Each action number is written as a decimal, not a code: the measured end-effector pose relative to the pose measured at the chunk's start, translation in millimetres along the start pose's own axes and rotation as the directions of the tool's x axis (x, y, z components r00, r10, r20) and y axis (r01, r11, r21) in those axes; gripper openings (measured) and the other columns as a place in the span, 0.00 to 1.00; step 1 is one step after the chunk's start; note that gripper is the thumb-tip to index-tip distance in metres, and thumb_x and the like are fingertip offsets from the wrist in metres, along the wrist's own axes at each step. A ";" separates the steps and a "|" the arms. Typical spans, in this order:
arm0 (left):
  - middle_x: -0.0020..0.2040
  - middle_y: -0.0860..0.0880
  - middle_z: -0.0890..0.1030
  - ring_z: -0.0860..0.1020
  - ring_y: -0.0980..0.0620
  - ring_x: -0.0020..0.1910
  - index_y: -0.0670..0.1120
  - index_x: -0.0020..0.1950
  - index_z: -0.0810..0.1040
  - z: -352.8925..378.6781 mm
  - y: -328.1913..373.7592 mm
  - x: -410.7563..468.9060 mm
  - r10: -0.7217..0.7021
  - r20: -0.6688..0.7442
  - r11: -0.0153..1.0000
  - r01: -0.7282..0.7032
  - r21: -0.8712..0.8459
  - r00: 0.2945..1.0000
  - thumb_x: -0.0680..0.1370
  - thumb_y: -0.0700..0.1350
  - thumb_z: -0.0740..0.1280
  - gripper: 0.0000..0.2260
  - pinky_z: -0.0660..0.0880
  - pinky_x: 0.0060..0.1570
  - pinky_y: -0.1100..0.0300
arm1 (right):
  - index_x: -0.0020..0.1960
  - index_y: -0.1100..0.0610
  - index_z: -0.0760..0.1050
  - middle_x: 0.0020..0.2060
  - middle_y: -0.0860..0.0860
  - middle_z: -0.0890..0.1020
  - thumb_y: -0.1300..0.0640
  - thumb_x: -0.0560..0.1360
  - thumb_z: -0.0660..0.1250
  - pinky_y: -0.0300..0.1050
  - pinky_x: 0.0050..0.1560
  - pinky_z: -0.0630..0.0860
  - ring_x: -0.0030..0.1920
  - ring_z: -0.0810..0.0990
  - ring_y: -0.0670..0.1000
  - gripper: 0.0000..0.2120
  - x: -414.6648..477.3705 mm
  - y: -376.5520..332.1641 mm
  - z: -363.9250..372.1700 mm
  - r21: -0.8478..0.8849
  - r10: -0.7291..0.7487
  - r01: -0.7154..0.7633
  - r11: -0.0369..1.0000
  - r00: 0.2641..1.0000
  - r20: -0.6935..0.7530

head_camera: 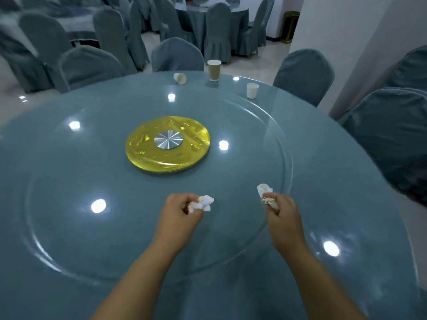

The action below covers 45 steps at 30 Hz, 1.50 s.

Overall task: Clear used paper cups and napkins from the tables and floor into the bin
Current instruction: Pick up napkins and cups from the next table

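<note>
My left hand point(179, 214) grips a crumpled white napkin point(203, 202) above the near part of the round blue table point(69, 181). My right hand point(283, 212) pinches another crumpled napkin point(265, 192), which sticks up past my fingers. At the table's far edge a white paper cup point(179, 78) lies on its side. A brown paper cup point(214, 70) stands upright to its right. A second white cup point(252, 90) stands upright further right. No bin is in view.
A glass turntable point(265, 125) covers most of the table, with a gold disc point(168, 144) at its centre. Blue-covered chairs point(303, 75) ring the table. More covered tables and chairs point(217, 31) fill the room behind. A white pillar point(346, 42) stands at the right.
</note>
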<state>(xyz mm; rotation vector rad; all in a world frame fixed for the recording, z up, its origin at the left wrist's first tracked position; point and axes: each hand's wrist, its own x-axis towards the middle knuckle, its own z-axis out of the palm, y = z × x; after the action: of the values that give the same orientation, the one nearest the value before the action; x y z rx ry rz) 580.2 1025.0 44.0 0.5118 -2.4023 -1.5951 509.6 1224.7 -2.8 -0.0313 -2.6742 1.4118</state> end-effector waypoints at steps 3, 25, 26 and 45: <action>0.39 0.61 0.82 0.79 0.63 0.39 0.58 0.31 0.81 -50.2 -15.0 -48.1 -0.047 -0.051 0.997 0.043 -0.067 0.998 0.71 0.37 0.71 0.16 0.72 0.39 0.70 | 0.57 0.60 0.78 0.50 0.54 0.73 0.65 0.76 0.64 0.44 0.53 0.70 0.51 0.75 0.56 0.11 -57.6 -24.1 13.8 0.005 -0.019 0.019 1.000 0.998 0.057; 0.48 0.52 0.81 0.79 0.52 0.44 0.53 0.44 0.79 -385.2 -148.6 -268.2 -0.288 -0.466 0.957 0.247 -0.150 0.836 0.72 0.42 0.72 0.06 0.78 0.49 0.49 | 0.56 0.58 0.78 0.53 0.52 0.74 0.64 0.76 0.65 0.29 0.43 0.64 0.46 0.72 0.43 0.10 -330.4 -212.8 204.6 0.226 -0.258 0.171 0.959 0.855 0.451; 0.48 0.53 0.81 0.79 0.52 0.44 0.53 0.45 0.79 -397.1 -153.6 -270.5 -0.298 -0.479 0.954 0.260 -0.146 0.826 0.73 0.43 0.71 0.05 0.78 0.49 0.49 | 0.56 0.58 0.77 0.53 0.52 0.73 0.64 0.76 0.65 0.29 0.43 0.64 0.45 0.72 0.42 0.10 -334.1 -221.9 217.6 0.232 -0.265 0.173 0.957 0.842 0.469; 0.45 0.52 0.81 0.79 0.49 0.46 0.48 0.48 0.79 -692.7 -266.2 -279.0 -0.232 -0.530 0.973 0.205 -0.110 0.816 0.74 0.44 0.71 0.05 0.79 0.46 0.53 | 0.53 0.48 0.74 0.54 0.51 0.74 0.57 0.78 0.64 0.34 0.39 0.68 0.43 0.75 0.41 0.07 -463.7 -376.1 428.6 0.239 -0.220 0.100 0.966 0.803 0.554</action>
<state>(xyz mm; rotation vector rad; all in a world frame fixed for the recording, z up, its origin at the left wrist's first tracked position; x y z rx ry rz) 1131.3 455.8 73.9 1.1000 -1.9221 -1.3422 935.2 626.1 24.0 0.7482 -2.8502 1.8600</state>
